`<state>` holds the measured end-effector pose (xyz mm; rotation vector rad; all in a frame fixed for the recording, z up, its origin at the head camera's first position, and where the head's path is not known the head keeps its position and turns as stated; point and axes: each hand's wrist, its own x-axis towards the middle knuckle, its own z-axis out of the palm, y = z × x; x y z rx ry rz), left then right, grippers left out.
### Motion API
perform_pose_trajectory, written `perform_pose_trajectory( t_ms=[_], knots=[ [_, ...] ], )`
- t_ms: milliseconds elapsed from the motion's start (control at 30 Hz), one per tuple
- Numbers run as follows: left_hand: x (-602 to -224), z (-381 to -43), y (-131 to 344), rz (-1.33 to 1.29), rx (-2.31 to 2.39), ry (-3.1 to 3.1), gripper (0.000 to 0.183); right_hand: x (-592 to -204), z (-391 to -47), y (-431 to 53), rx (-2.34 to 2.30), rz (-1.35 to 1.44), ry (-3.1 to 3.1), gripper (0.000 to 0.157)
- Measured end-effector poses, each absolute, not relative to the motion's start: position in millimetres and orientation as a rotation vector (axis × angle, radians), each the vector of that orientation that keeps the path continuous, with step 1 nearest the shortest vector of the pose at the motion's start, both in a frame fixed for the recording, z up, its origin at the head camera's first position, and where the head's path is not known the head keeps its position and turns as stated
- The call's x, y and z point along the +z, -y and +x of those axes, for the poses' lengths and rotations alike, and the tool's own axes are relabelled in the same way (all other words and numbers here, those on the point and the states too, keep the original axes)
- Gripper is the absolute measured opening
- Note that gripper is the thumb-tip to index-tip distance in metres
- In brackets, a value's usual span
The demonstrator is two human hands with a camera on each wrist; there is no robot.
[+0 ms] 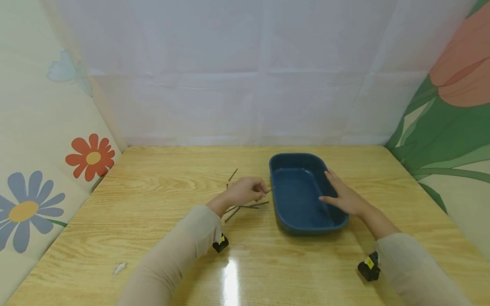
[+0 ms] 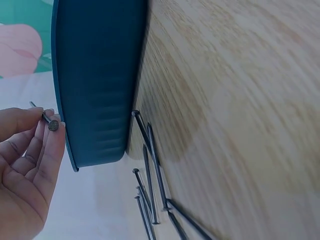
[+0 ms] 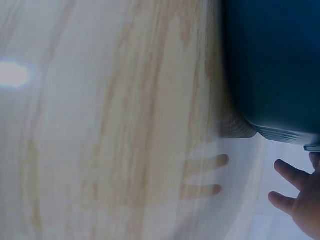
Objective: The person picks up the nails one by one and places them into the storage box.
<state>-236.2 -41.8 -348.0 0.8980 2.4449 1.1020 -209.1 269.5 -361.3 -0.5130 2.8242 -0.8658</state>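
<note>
I hold my left hand [image 1: 246, 191] raised just beside the tray [image 1: 300, 197], pinching one nail [image 2: 52, 123] between thumb and fingers near the loose nails [image 1: 246, 207] on the table [image 1: 176, 255], my right hand [image 1: 346, 200] spread at the tray's right rim, thumb reaching inward.

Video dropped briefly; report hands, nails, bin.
Left hand pinching one nail. Right hand at bin, right rim, fingers spread. Loose nails on table, left of bin.
</note>
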Motion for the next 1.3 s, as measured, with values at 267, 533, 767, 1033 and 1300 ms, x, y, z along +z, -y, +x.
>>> perform_pose_trajectory(
  t_ms=[267,533,767,1033,1300],
  knots=[
    [-343.8,-234.7,34.4,0.896,1.122,-2.44,0.015,-361.0,-209.4,-269.5,-0.868,-0.525,-2.824,0.084],
    [-341.9,-234.3,27.6,0.903,1.184,-2.386,0.014,-359.7,-208.8,-270.1,-0.852,-0.524,-2.835,0.084],
    [-340.0,-233.3,23.8,0.943,1.199,-2.373,0.016,-358.5,-208.0,-269.0,-0.861,-0.535,-2.835,0.083],
    [-335.0,-230.6,16.0,1.008,1.169,-2.401,0.017,-360.8,-210.9,-269.6,-0.867,-0.537,-2.835,0.083],
    [-331.1,-229.1,7.1,1.037,1.147,-2.393,0.017,-361.9,-211.7,-270.4,-0.858,-0.517,-2.827,0.085]
  ],
)
